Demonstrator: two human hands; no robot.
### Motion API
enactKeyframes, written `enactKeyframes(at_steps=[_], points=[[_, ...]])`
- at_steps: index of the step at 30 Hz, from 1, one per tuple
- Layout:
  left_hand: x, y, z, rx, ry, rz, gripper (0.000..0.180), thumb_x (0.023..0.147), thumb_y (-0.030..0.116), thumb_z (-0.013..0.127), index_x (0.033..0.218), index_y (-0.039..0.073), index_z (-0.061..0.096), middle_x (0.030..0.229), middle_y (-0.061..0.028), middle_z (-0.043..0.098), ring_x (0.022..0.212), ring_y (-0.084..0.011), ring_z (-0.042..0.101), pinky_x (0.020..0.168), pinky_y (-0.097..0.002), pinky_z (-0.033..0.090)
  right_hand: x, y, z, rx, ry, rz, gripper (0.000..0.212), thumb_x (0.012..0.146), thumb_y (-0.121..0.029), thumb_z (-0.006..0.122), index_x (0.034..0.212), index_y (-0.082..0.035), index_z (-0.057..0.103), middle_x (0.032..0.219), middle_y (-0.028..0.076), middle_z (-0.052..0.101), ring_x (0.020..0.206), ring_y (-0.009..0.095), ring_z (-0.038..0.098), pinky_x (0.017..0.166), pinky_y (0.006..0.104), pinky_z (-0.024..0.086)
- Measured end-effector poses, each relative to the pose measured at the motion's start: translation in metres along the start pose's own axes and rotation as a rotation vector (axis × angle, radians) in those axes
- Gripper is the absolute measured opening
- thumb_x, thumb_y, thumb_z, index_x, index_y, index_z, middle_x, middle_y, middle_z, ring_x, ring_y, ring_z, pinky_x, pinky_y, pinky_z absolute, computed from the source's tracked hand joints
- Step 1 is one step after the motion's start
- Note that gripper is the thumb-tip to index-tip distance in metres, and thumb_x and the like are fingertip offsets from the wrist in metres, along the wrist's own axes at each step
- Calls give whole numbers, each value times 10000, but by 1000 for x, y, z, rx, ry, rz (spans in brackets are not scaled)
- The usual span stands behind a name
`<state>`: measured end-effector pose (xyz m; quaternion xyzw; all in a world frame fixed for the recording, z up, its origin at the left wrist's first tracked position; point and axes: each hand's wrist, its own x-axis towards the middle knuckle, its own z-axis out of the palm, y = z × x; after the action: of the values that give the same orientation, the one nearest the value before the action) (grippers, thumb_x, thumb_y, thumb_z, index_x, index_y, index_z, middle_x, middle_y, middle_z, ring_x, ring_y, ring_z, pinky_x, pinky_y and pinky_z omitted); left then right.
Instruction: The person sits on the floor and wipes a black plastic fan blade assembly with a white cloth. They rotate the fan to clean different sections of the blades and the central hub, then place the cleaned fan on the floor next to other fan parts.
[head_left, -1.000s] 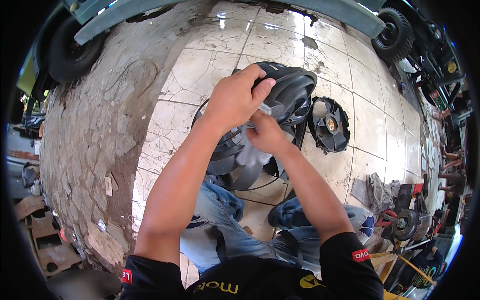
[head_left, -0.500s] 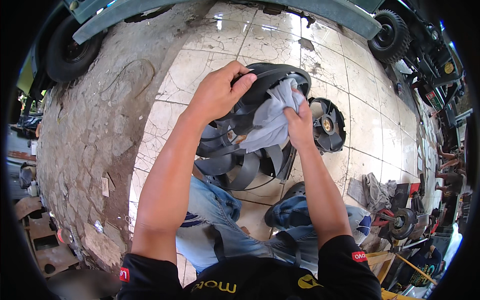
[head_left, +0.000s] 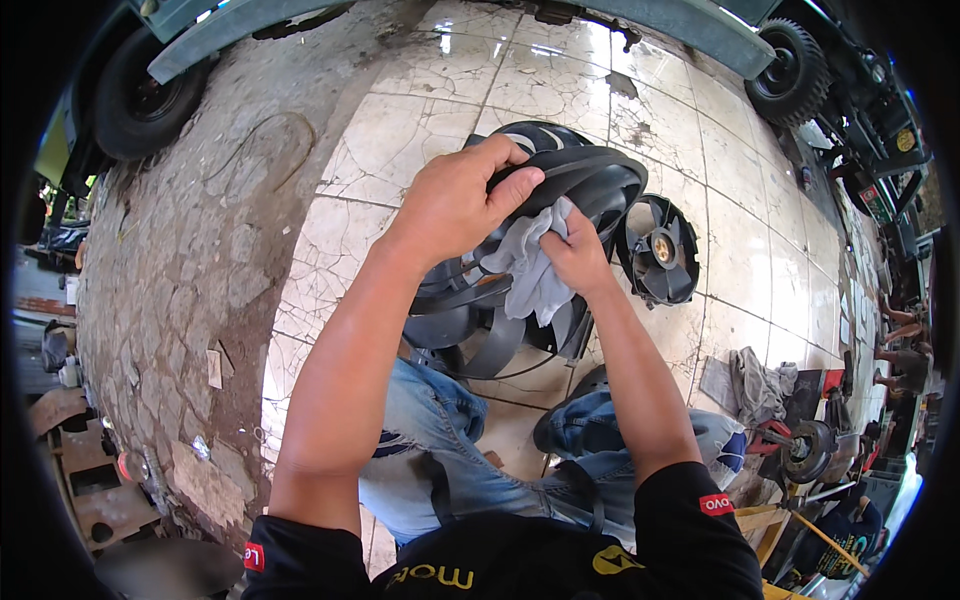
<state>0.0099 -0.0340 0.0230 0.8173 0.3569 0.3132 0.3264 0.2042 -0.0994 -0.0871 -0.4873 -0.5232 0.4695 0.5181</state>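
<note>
My left hand (head_left: 455,205) grips the ringed rim of a black plastic fan (head_left: 600,168), thumb over the edge. The fan is held up and tilted above the floor in front of my knees. In my right hand (head_left: 580,255) is a bunched light grey rag (head_left: 535,270), against the inside of the fan around its blades. Beneath it lies another black fan part (head_left: 495,345) with curved blades, partly hidden by the raised fan and the rag. A smaller black fan (head_left: 660,250) with a brass-coloured hub rests on the tiles to the right.
Cracked white tiles (head_left: 760,240) meet rough stone ground (head_left: 190,280) on the left. A vehicle's grey bumper (head_left: 660,35) crosses the far side, with tyres (head_left: 790,75) near it. Crumpled grey cloth (head_left: 760,385) and metal parts (head_left: 805,450) lie at right.
The fan has tipped and shifted slightly right, showing more of its rim. My right hand and the rag have moved lower and a little left, the rag now more bunched.
</note>
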Motion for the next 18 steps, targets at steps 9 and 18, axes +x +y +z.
enactKeyframes(at_steps=[9, 18], points=[[6, -15, -13, -19, 25, -108, 292, 991, 305, 624, 1087, 29, 617, 836, -51, 634, 774, -136, 559, 730, -289, 467, -20, 34, -52, -389, 233, 131, 444, 844, 32, 489, 1278, 16, 584, 1167, 68, 674, 965, 164, 658, 889, 288, 502], [7, -9, -4, -46, 2, -74, 297, 994, 298, 624, 1083, 15, 614, 826, -56, 639, 752, -131, 562, 710, -283, 467, 8, 0, 5, -301, 100, -197, 485, 853, -44, 562, 1336, -31, 526, 1125, 157, 680, 1036, 282, 675, 925, 341, 506]])
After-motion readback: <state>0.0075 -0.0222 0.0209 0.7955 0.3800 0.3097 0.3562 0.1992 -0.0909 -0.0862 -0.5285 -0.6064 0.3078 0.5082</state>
